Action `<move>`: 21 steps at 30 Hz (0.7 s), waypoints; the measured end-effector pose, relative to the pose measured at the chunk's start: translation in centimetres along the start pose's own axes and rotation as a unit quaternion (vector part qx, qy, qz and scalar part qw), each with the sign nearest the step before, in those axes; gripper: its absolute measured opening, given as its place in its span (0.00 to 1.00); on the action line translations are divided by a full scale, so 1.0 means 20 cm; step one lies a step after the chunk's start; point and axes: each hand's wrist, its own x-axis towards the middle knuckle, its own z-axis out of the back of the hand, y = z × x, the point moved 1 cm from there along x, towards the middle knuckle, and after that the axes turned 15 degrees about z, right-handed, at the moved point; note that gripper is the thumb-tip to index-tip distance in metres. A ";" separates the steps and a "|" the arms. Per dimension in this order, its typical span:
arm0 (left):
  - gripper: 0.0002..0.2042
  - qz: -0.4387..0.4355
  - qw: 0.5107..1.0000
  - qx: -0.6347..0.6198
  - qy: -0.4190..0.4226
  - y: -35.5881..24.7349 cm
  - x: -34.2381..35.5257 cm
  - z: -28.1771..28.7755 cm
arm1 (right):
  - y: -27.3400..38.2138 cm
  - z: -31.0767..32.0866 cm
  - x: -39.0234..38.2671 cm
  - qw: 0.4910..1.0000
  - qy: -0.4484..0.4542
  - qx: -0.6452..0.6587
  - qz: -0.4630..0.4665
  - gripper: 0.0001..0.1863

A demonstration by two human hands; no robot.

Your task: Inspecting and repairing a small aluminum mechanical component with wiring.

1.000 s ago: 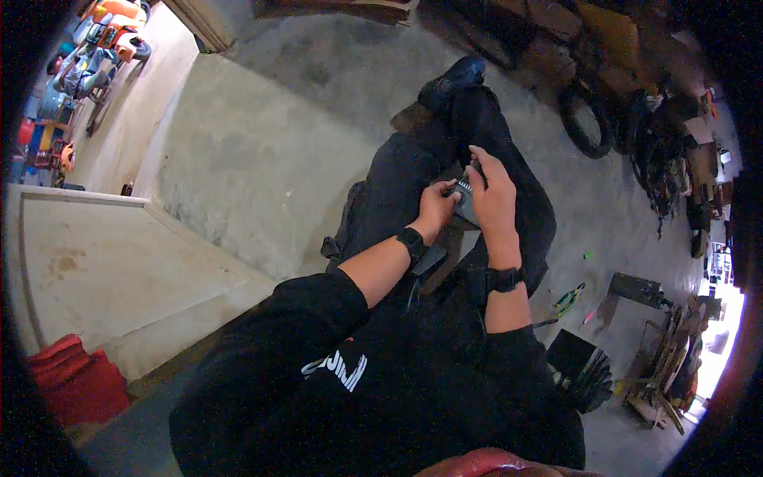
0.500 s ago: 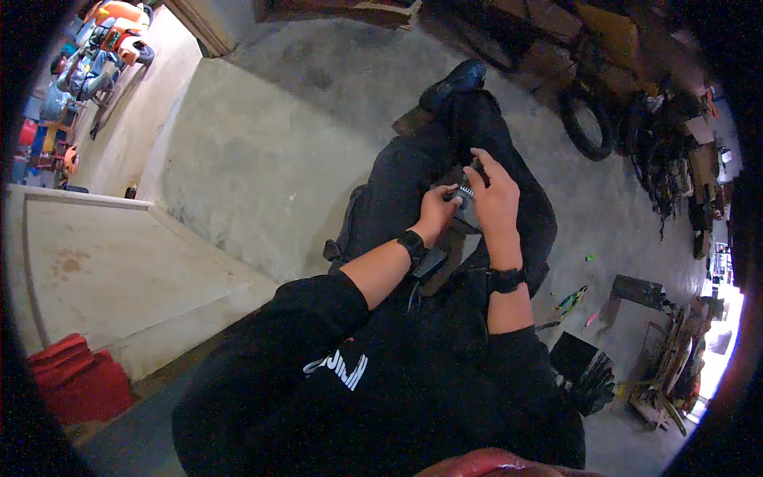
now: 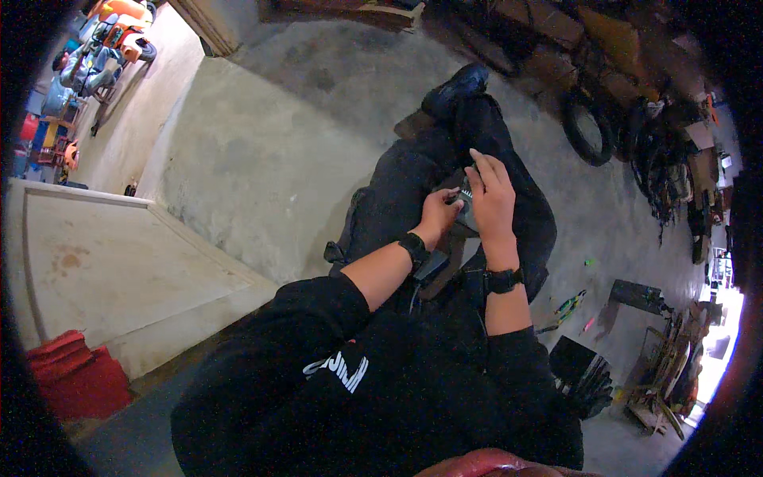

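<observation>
Over my lap I hold a small dark grey part with a row of pale teeth (image 3: 466, 193). My left hand (image 3: 439, 216) is closed on its left side, thumb and fingertips pinching the edge. My right hand (image 3: 496, 208) curves over the far and right side, its thumb and fingers bent around the part and covering much of it. Just below the left wrist, a dark block-shaped thing (image 3: 431, 265) with a thin cable rests in my lap. My legs in dark trousers (image 3: 405, 171) stretch out beneath both hands.
A white panel (image 3: 103, 270) stands at left beside red cloth or plastic (image 3: 75, 378). Motorcycles (image 3: 119, 36) are beyond the doorway. At right lie a tyre (image 3: 586, 127), tangled dark cables (image 3: 656, 163), pliers-like tools (image 3: 568, 306), a dark box (image 3: 576, 362) and a black block (image 3: 637, 295).
My right hand has shifted slightly left and its fingers are drawn closer over the part, covering more of the pale teeth. The left hand stays almost still.
</observation>
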 end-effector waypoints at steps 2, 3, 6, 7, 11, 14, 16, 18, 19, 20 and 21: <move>0.18 0.044 0.999 -0.007 0.016 -0.03 -0.02 0.01 | 0.02 -0.01 0.00 1.000 -0.019 0.005 -0.003 0.18; 0.18 0.043 0.999 -0.012 0.015 -0.03 -0.02 0.02 | 0.02 -0.02 0.01 1.000 -0.028 0.000 0.010 0.18; 0.17 0.041 0.999 -0.002 0.009 -0.04 -0.03 0.03 | 0.02 -0.04 0.02 0.999 -0.034 0.010 0.019 0.18; 0.17 0.034 0.999 0.019 0.010 -0.07 -0.05 0.01 | 0.01 -0.01 0.00 0.999 -0.025 0.021 0.002 0.18; 0.16 0.007 0.999 0.046 -0.009 -0.08 -0.01 0.02 | 0.01 -0.03 0.00 0.996 -0.031 0.070 -0.042 0.17; 0.16 0.065 0.995 0.052 0.050 -0.06 0.03 0.04 | 0.04 -0.09 -0.02 0.997 -0.021 0.057 -0.056 0.17; 0.16 0.052 0.997 0.054 0.034 0.02 0.09 0.05 | 0.07 -0.09 -0.01 0.997 -0.050 0.043 -0.047 0.16; 0.18 0.030 0.999 0.037 0.004 0.00 0.02 0.03 | 0.02 -0.07 -0.06 0.995 -0.083 0.018 -0.056 0.17; 0.18 0.036 0.999 0.014 0.016 -0.02 0.01 0.02 | -0.03 -0.05 -0.07 0.990 -0.102 0.019 -0.097 0.17; 0.19 0.044 0.999 -0.008 0.028 -0.05 -0.02 0.03 | -0.05 0.00 -0.07 0.979 -0.139 0.034 -0.143 0.18; 0.19 0.052 0.997 -0.029 0.040 -0.06 -0.04 0.03 | -0.07 0.04 -0.07 0.965 -0.176 0.049 -0.189 0.19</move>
